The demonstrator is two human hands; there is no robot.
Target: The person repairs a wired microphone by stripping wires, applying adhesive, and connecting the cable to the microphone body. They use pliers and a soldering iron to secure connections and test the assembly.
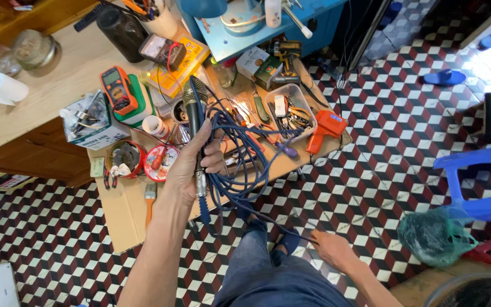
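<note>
Above the cluttered low tabletop, the left hand held a microphone upright, its fingers clamped round the slim dark handle while the rounded metal mesh head rose above them. From the handle's metal plug a blue rubbery cable fell in loose coils, draped over the tabletop's near edge and trailing toward the right hand. That hand hung low over the patterned tile floor, its fingers lightly curled on the thin cable. Just beyond the microphone lay an orange plastic multimeter, a clear plastic tray of small tools and a boxy orange soldering gun at the tabletop's right edge. Open floor spread to the right as far as a blue plastic stool.
</note>
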